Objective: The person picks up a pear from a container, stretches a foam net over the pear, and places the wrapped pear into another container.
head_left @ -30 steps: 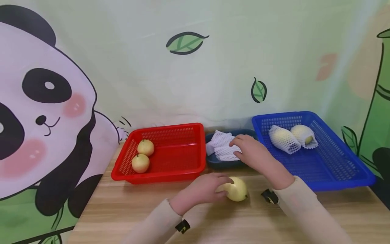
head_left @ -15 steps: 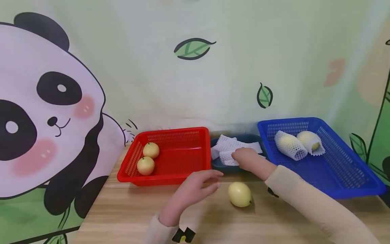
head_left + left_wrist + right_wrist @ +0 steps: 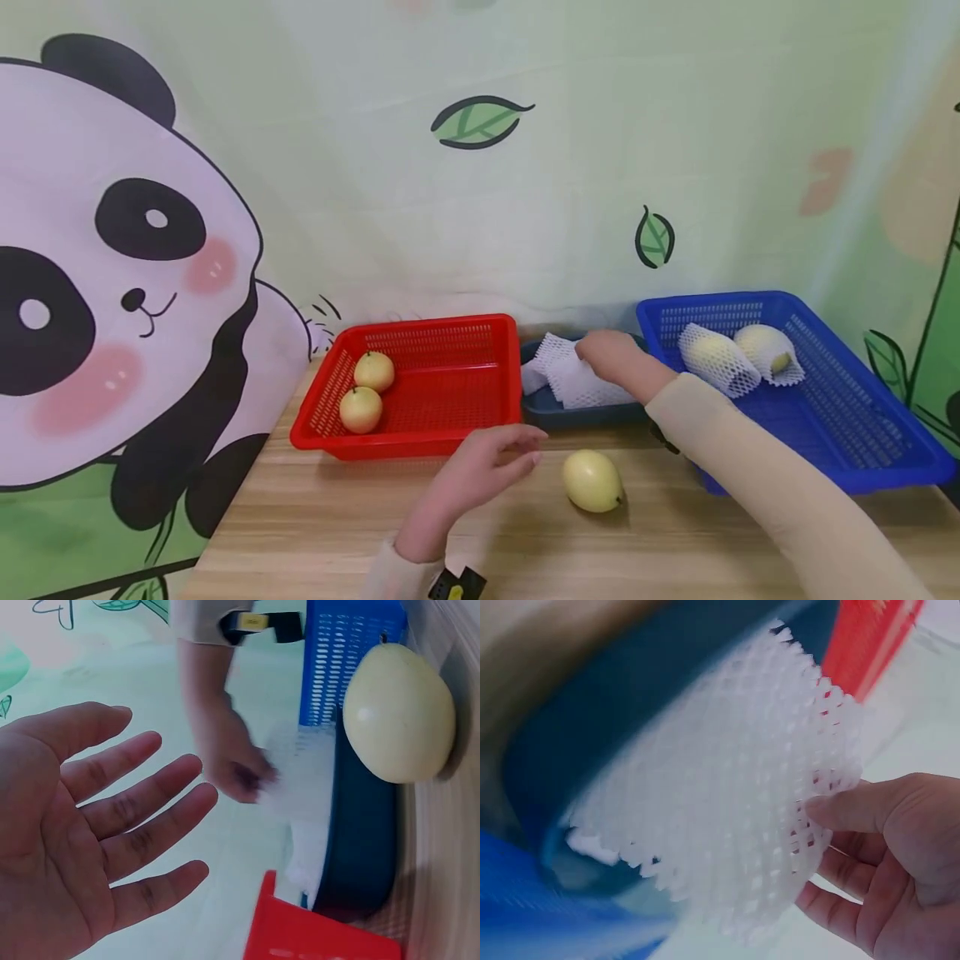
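My right hand (image 3: 618, 362) pinches a white foam fruit net (image 3: 727, 772) between thumb and fingers, over the dark teal basin (image 3: 551, 417). More white foam nets (image 3: 534, 379) lie in that basin. My left hand (image 3: 480, 471) hovers above the table with nothing in it, its fingers spread in the left wrist view. A pale yellow pear (image 3: 592, 481) lies on the wooden table, a little to the right of the left hand's fingertips and in front of the basin.
At the left, a red basket (image 3: 450, 400) holds two bare pears (image 3: 361, 409). The blue basket (image 3: 817, 433) at the right contains two pears in foam nets (image 3: 717, 358). A printed cloth backdrop (image 3: 480, 225) stands behind the containers.
My left hand has let go of the pear and drawn back left. My right hand has reached into the basin, taken hold of a foam net and raised it slightly. The view has shifted.
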The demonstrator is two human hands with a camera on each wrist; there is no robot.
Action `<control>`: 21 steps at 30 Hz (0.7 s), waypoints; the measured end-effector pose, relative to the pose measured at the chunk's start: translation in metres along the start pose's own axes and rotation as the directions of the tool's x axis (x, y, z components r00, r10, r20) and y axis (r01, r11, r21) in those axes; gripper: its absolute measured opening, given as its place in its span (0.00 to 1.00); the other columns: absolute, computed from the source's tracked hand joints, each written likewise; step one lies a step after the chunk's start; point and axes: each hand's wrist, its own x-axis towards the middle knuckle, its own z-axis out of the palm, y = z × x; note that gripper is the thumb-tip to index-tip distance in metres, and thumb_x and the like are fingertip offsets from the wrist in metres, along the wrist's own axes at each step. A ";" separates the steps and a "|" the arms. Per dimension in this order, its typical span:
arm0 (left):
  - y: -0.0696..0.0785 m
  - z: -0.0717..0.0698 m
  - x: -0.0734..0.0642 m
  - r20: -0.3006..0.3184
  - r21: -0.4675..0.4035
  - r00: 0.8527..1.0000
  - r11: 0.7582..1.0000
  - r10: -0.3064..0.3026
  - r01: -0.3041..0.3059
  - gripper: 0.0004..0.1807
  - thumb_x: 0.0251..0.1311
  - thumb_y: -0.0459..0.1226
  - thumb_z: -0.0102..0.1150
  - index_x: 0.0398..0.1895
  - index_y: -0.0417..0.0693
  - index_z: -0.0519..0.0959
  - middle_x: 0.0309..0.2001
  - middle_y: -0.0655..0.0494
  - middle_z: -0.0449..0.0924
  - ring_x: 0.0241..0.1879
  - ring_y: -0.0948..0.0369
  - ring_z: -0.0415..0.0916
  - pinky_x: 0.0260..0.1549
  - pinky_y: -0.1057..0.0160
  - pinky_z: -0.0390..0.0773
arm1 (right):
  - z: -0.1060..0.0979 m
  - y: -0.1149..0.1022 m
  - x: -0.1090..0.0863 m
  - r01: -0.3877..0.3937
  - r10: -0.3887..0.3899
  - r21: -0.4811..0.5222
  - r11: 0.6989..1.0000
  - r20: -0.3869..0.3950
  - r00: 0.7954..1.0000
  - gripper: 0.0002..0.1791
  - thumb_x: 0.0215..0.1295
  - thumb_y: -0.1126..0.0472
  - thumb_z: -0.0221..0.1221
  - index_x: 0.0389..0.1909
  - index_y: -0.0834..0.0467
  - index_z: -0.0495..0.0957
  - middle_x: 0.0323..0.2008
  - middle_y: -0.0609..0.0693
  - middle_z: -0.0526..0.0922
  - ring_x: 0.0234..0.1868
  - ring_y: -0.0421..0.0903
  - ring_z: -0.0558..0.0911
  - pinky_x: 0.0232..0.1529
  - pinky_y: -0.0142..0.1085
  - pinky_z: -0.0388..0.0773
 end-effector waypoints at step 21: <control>-0.020 0.012 0.000 0.042 0.040 0.999 0.999 -0.007 0.005 0.15 0.69 0.37 0.60 0.56 0.44 0.83 0.46 0.49 0.87 0.46 0.56 0.82 0.54 0.51 0.84 | -0.053 0.025 0.003 -0.079 0.065 0.143 0.986 0.102 0.993 0.16 0.70 0.75 0.52 0.53 0.65 0.82 0.53 0.63 0.85 0.57 0.60 0.82 0.67 0.54 0.76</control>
